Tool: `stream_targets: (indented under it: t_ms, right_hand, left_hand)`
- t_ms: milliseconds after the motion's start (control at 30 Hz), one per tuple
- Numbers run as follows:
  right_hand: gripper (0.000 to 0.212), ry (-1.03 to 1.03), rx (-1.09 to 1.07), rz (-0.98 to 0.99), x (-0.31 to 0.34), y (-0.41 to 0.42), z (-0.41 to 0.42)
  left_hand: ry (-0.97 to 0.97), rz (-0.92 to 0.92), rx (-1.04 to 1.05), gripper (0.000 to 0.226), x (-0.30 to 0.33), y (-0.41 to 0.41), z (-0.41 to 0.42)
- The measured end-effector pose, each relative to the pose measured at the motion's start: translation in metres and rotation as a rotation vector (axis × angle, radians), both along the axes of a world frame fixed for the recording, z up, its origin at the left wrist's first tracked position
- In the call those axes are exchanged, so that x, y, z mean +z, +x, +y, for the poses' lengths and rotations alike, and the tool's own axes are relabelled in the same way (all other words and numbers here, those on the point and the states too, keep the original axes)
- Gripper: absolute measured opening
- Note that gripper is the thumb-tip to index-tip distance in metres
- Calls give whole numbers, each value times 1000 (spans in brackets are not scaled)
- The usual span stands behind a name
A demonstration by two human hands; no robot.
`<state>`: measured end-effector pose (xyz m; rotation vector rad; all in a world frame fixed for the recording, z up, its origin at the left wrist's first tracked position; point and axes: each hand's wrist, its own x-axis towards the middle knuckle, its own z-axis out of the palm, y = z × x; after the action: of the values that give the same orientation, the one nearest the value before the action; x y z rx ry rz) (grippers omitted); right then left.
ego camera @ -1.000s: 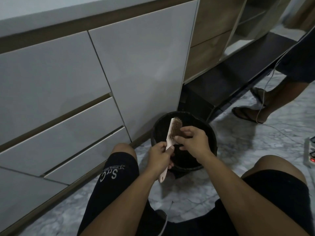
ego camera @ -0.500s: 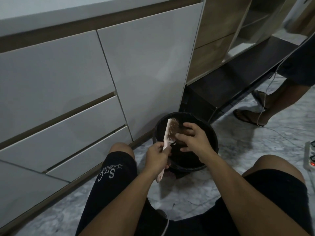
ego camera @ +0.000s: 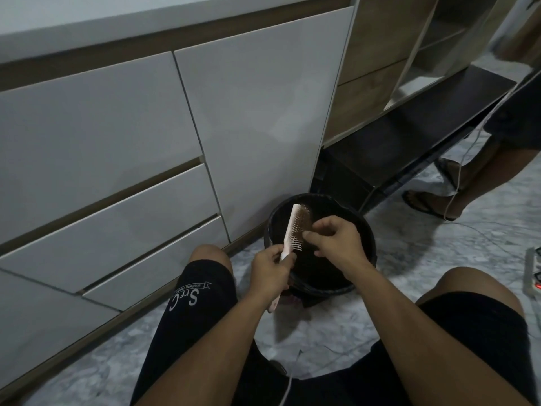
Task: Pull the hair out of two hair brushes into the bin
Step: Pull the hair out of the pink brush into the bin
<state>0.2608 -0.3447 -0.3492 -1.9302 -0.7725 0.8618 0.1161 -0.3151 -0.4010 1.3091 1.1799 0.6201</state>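
A pale pink hair brush (ego camera: 293, 227) stands nearly upright over the round black bin (ego camera: 358, 227) on the floor between my knees. My left hand (ego camera: 272, 269) is shut on its handle, whose end sticks out below my wrist. Brown hair (ego camera: 304, 222) is matted in the upper bristles, which face right. My right hand (ego camera: 335, 238) is against those bristles, fingertips pinched at the hair in the brush. Only one brush is in view.
White cabinet drawers and a door (ego camera: 257, 118) rise just left of and behind the bin. A dark low shelf (ego camera: 409, 142) runs to the right. Another person's sandalled feet (ego camera: 424, 200) stand at the right, with a thin cable and a power strip (ego camera: 534, 271) on the marble floor.
The brush has tilted more upright and turned edge-on, bristles to the right. My right hand has drawn down along the bristles, fingers closing from spread to pinched.
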Motion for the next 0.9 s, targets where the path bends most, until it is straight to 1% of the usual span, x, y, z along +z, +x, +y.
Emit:
stream_targets:
  t_ms: [67, 100, 133, 300, 467, 500, 600, 667, 733, 800, 900]
  right_hand:
    - [28, 1, 29, -15, 0, -5, -2]
    - [30, -1, 28, -38, -1, -6, -2]
    - [28, -4, 21, -48, -1, -7, -2]
    - [18, 9, 12, 22, -2, -1, 1]
    - [19, 17, -216, 2, -3, 9, 4]
    - [19, 12, -231, 8, -3, 10, 4]
    - [12, 5, -121, 96, -3, 7, 3]
    - [20, 16, -59, 163, -3, 2, 2]
    - [22, 26, -57, 140, -5, -1, 2]
    - [16, 6, -76, 87, -5, 1, 3]
    - [14, -12, -170, 38, -4, 9, 4]
  left_hand:
    - [27, -12, -18, 24, 0, 1, -1]
    - [40, -15, -28, 26, -1, 1, -2]
    - [47, -20, -33, 27, -1, 1, -2]
    - [44, -6, -35, 28, -2, 1, 0]
    - [-37, -9, 24, 31, -3, 0, 7]
    - [-40, -12, 22, 31, -2, 0, 6]
    - [-34, -17, 0, 30, 0, 1, 4]
    - [-16, -27, -27, 27, 0, 2, 2]
    - [-13, -30, -45, 27, 2, 3, 1]
    - [-28, -36, -44, 28, 2, 2, 1]
    - [-66, -55, -23, 28, 3, 0, 3]
